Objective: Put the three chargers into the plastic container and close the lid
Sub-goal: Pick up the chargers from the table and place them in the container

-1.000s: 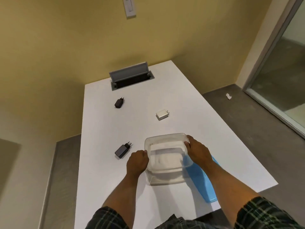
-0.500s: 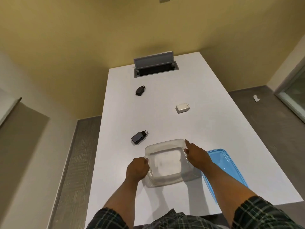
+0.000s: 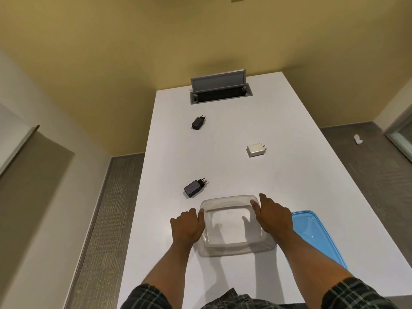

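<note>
A clear plastic container (image 3: pixel 231 247) stands open and empty on the white table (image 3: pixel 223 161). My left hand (image 3: pixel 187 226) grips its left wall and my right hand (image 3: pixel 273 216) grips its right wall, thumb inside the rim. The blue lid (image 3: pixel 312 228) lies flat to the right of the container, partly under my right forearm. A dark charger (image 3: pixel 194 188) lies just beyond the container's left corner. A white charger (image 3: pixel 256 149) lies farther off to the right. A second black charger (image 3: pixel 198 123) lies far up the table.
A grey cable hatch (image 3: pixel 219 90) with its flap raised sits at the table's far end against the yellow wall. The table's left edge drops to a grey floor. A small white scrap (image 3: pixel 357 139) lies on the floor at right.
The view has swung so the table now runs straight ahead. The container has shifted slightly left, off the blue lid. Both hands keep their hold on its sides.
</note>
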A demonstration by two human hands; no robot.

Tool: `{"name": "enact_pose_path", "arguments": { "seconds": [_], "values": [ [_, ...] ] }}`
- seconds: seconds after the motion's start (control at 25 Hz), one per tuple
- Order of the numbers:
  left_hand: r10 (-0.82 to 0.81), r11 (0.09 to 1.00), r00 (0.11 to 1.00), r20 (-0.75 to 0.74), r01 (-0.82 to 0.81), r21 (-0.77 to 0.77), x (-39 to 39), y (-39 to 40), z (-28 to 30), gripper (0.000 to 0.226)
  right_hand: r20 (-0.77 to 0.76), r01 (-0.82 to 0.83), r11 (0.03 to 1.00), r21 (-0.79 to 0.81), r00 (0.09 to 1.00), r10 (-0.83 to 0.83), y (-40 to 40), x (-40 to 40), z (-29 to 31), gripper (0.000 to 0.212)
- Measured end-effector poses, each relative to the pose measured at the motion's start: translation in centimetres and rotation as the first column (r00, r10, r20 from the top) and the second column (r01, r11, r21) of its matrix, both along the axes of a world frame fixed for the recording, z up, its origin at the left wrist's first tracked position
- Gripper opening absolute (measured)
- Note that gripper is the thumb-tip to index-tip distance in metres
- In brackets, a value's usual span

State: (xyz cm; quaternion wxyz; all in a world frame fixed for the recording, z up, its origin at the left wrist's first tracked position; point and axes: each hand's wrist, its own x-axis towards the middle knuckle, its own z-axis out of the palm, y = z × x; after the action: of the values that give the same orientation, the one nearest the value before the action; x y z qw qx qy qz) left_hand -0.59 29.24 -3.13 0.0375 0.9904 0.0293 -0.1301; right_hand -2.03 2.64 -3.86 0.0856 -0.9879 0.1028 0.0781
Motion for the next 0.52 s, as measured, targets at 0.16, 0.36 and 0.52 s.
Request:
{"name": "enact_pose_path", "arguments": {
  "seconds": [0.16, 0.36, 0.52],
  "values": [
    [-0.036, 0.999, 0.983, 0.178, 0.041, -0.025, 1.9, 0.5, 0.3, 0.048, 0.101, 0.049, 0.998, -0.044, 0.994, -0.044, 0.4, 2.0, 0.8, 0.052],
    [-0.131, 0.988, 0.957, 0.259, 0.148, -0.048, 5.1, 1.2, 0.4, 0.053, 0.122, 0.073, 0.996, -0.056, 0.99, -0.065, 0.6, 6.1, 1.4, 0.052],
    [-0.167, 0.983, 0.968, 0.186, 0.178, -0.045, 7.8, 1.6, 0.3, 0.05, 0.08, 0.088, 0.994, -0.068, 0.993, -0.082, 0.8, 9.5, 1.2, 0.051]
  ]
}}
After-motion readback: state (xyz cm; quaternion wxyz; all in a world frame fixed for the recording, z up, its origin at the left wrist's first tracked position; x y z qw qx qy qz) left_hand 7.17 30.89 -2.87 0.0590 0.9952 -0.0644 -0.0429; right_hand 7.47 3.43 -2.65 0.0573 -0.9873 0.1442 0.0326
